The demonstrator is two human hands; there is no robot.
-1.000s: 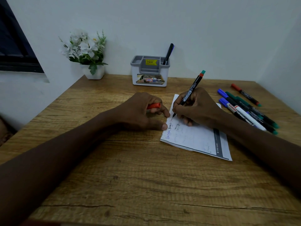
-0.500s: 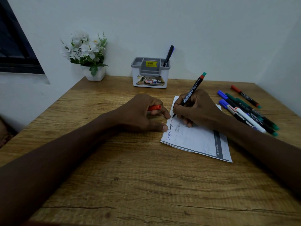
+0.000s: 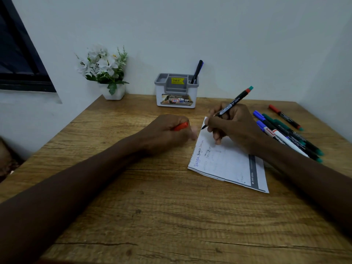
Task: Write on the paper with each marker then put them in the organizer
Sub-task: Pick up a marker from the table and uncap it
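Wooden table, brown, with dark grain lines and small knots, set into a corner of pale wall. At the table's far left corner, close to the wall, stands a plant with white flowers and green leaves, upright in a small white pot. Upper left: a dark window with a black frame and a white ledge beneath it. Left edge, beside the table: a brown object, too dim to identify.

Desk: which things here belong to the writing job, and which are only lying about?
Job: paper, marker in right hand, cap in left hand, organizer, its stored marker, loose markers.
Just there: flowers, window.
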